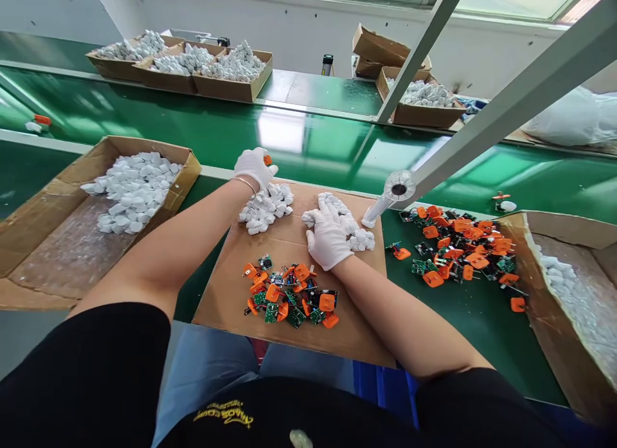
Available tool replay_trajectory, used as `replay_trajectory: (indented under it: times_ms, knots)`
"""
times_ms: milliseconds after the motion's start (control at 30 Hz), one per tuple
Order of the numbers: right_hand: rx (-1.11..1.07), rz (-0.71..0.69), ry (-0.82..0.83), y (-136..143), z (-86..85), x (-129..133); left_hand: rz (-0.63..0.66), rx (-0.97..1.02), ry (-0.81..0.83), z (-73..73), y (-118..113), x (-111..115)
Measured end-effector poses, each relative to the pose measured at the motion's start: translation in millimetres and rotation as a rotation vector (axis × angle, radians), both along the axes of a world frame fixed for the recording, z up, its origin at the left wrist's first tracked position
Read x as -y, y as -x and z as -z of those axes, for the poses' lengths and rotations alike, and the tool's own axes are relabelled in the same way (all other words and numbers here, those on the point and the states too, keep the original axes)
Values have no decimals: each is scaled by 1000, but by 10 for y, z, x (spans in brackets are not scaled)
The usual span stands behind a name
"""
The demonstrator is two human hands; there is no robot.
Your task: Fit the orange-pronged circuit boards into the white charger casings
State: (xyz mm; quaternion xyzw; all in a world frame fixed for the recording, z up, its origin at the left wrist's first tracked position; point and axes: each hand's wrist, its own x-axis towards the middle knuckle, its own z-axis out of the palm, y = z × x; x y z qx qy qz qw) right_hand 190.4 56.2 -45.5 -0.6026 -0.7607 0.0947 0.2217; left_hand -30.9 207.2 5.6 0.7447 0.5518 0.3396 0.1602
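Observation:
My left hand [255, 167], in a white glove, is closed on a small piece with an orange part [268, 159] showing past the fingers, at the near edge of the green belt. The rest of that piece is hidden by the glove. Below it, a heap of white plastic caps [266, 208] lies on the cardboard sheet [216, 287]. My right hand [329, 236], also gloved, rests with fingers stretched over a second heap of white caps [362, 240]. Nearer to me on the cardboard lie several small circuit boards with orange plates [289, 294].
A long green conveyor belt [337, 146] runs across. Cardboard boxes with white caps stand left [187, 171] and right [535, 287]. More orange-plated boards [463, 242] lie at right. A clear plastic-headed object [399, 188] stands by a slanting grey post [482, 126].

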Motion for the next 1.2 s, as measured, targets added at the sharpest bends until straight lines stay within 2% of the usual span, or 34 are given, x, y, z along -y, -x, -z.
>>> replay_trajectory:
  times_ms: [67,167,200,267,367,467,533,600,767,867,1067,1200]
  knots:
    - [-56,8,-15,-1,11,-9,-8,-33,66,-29,-112,466]
    - [-103,18,-46,-13,31,-19,76,-60,137,53,-268,1168]
    - [-118,22,-73,-17,42,-18,98,-45,186,101,-307,1334]
    - [-187,11,-166,-21,73,-9,93,25,281,195,-361,1517]
    - [-381,-130,-338,-20,120,8,194,113,353,296,-375,1512]
    - [-571,-289,-417,-20,132,15,369,365,425,362,-322,1435]
    - [-699,-350,-349,-23,120,19,380,545,460,397,-278,1426]
    - [-806,-384,-202,-26,100,32,354,628,472,420,-242,1442]
    - [-968,-426,134,-21,81,98,384,686,476,399,-201,1478]
    - [-1091,-438,262,-11,94,131,417,683,485,351,-186,1484]
    - [-1220,-369,248,-12,86,196,411,633,430,297,-204,1535]
    - [-1191,-339,119,-32,110,184,361,563,331,314,-221,1552]
